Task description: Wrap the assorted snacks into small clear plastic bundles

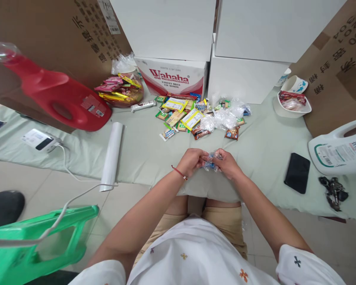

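**Pinched two-handed: clear-and-blue packet (210, 163)**

Starts left with red jug (55, 89) by cardboard box (56, 35), likely parked out of the way. Shows white roll (111, 154) lying near edge of table (148, 166), then snack bowl (134, 98), probably there to corral small packs. Continues with snack heap (180, 114), loosely spread, seemingly for easy reach. Just nearer, has left hand (191, 162) with thumb and fingers together on packet's left side, right hand (228, 163) clamped on its right. Likely pinched from both ends to steady slippery film. Cannot tell contents. Ends with black phone (297, 173) lying flat, then white jug (341, 152), both apparently set aside.
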